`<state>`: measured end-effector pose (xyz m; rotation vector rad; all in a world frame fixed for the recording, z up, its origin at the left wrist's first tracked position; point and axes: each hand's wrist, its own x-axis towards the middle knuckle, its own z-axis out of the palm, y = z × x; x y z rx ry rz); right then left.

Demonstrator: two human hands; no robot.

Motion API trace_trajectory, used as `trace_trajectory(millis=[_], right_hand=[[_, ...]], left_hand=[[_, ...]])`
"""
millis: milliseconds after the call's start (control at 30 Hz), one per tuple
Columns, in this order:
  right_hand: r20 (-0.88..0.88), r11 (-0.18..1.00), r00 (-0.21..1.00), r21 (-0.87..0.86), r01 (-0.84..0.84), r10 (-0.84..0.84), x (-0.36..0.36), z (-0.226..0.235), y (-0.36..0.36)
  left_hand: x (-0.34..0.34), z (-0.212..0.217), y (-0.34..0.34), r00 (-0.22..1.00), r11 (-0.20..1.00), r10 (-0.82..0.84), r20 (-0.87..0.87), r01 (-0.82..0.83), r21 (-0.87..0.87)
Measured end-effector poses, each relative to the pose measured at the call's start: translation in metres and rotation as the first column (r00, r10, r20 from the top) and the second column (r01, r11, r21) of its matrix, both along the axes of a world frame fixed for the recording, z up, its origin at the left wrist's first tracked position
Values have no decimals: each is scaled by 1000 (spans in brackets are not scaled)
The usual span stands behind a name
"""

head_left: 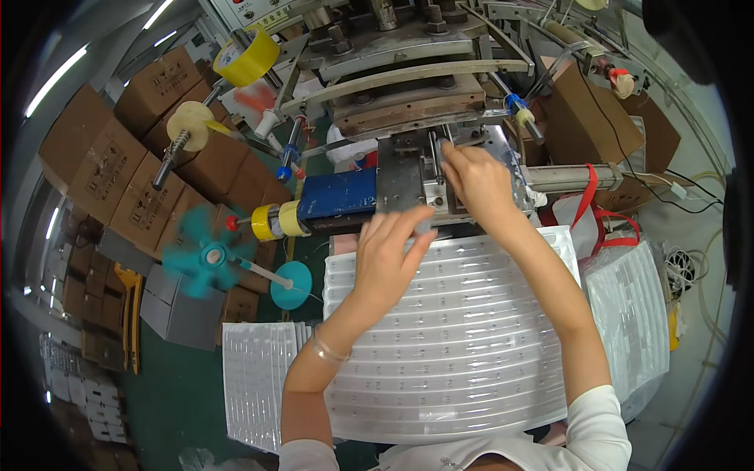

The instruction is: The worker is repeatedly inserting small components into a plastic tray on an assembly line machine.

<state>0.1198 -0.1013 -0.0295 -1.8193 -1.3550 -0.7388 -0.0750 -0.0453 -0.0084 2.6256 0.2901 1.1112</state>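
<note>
My left hand (389, 250) is over the far edge of a large white ribbed plastic tray (440, 345) with rows of small clear pieces in it. Its thumb and forefinger close around what looks like a small clear piece (423, 226), partly hidden. Farther up, my right hand (477, 182) reaches over the metal fixture (401, 177) of a press machine (408, 102). Its fingers are curled and pressed together beside a slim metal rail (437, 157); what they grip is too small to make out.
A blue block (338, 193) and yellow tape rolls (265, 222) flank the fixture on the left. Nearby turns a teal fan (210, 255). More trays (255, 381) stand at left; bagged ones (628, 322) lie at right. Cartons (102, 169) are stacked behind.
</note>
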Motion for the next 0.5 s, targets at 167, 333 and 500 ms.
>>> trace_trajectory(millis=[167, 333, 500], right_hand=[[-102, 997, 994, -69, 21, -28, -3, -8, -23], [-401, 982, 914, -136, -128, 64, -27, -1, -113], [-341, 860, 880, -276, -430, 330, -98, 27, -173]], left_hand=[[-60, 4, -21, 990, 960, -119, -81, 94, -263], [-121, -6, -17, 993, 914, -68, -98, 23, -404], [-179, 3, -24, 974, 358, -131, 182, 218, -908]])
